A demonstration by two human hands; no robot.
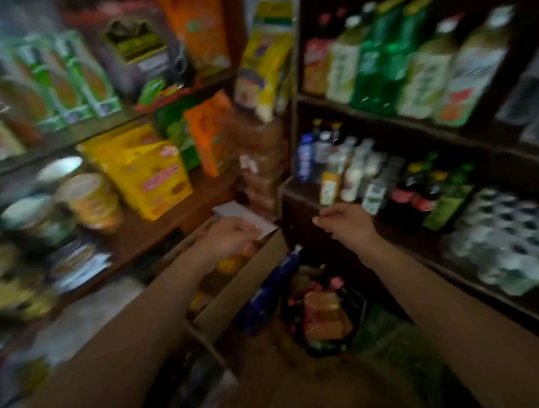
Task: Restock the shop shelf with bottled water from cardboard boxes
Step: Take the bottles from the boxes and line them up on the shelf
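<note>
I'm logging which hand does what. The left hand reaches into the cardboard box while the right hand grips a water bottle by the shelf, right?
Not quite. The left hand does reach into the cardboard box, but the head view shows the right hand holding nothing, loosely curled beside the shelf.

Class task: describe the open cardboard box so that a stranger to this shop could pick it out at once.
Start at the corner where the snack shelves meet the dark drinks shelves. Just below it, under the left hand, sits the cardboard box. Unlike the bright packets around it, it is plain brown, open-topped, with a white flap at its far end.
</note>
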